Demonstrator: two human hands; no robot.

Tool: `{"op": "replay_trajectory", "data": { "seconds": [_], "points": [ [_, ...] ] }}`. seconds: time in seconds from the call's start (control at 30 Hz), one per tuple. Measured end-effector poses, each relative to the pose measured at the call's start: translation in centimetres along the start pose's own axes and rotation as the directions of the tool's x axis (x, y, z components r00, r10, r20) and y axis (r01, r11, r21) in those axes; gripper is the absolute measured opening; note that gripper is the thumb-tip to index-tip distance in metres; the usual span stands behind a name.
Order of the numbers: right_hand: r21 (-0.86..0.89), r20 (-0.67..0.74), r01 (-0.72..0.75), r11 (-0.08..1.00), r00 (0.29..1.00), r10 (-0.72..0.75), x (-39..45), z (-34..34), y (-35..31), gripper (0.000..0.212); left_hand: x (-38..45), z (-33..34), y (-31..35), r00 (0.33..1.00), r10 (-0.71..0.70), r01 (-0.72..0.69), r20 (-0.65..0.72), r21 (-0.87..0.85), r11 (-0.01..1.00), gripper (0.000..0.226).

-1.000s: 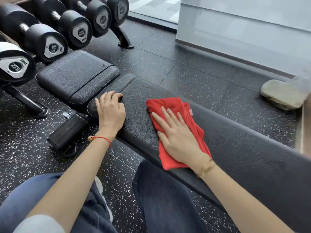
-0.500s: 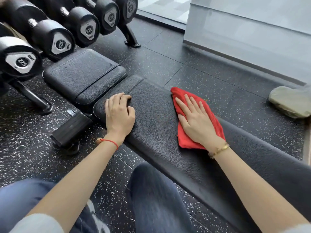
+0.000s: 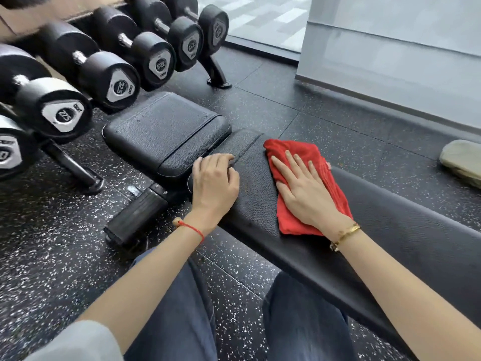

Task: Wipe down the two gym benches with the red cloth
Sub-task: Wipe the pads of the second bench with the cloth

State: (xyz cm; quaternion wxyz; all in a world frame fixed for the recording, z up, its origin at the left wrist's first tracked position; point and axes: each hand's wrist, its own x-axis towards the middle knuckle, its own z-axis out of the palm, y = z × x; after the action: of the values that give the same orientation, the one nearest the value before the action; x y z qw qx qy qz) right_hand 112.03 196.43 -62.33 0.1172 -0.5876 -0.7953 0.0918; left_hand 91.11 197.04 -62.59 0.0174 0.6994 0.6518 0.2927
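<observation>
A black padded gym bench runs from the centre to the lower right, with its long back pad (image 3: 403, 230) and a separate seat pad (image 3: 161, 131) at the left end. The red cloth (image 3: 294, 149) lies spread across the back pad close to that end. My right hand (image 3: 304, 188) presses flat on the cloth, fingers pointing away from me. My left hand (image 3: 214, 183) rests on the end of the back pad beside the seat pad, fingers loosely curled, holding nothing. Only this one bench is in view.
A rack of black dumbbells (image 3: 109, 76) stands at the upper left, its foot (image 3: 78, 170) on the speckled rubber floor. The bench's black foot bar (image 3: 135, 217) sticks out near my knees. A grey wall (image 3: 390, 61) and an olive bundle (image 3: 460, 160) lie beyond.
My right hand slid the red cloth from the pad's near edge across to its far side, then towards the seat end. My left hand stayed on the pad's end.
</observation>
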Motion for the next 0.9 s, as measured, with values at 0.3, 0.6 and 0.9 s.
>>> {"op": "replay_trajectory", "data": {
  "seconds": [0.3, 0.6, 0.9],
  "points": [
    [0.021, -0.017, -0.001, 1.0, 1.0, 0.001, 10.0, 3.9, -10.3, 0.061, 6.3, -4.4, -15.0, 0.997, 0.032, -0.029, -0.066, 0.052, 0.998, 0.034],
    [0.068, 0.043, 0.081, 0.994, 0.996, -0.084, 15.8, 5.9, -16.0, 0.058, 11.5, -4.6, -20.4, 0.984, 0.164, -0.163, 0.073, -0.018, 0.987, 0.034],
    [0.075, -0.022, -0.15, 0.986, 0.988, 0.152, 23.0, 6.1, -15.0, 0.056, 12.0, -3.5, -21.3, 0.98, 0.191, -0.183, 0.053, -0.127, 0.975, 0.036]
  ]
}}
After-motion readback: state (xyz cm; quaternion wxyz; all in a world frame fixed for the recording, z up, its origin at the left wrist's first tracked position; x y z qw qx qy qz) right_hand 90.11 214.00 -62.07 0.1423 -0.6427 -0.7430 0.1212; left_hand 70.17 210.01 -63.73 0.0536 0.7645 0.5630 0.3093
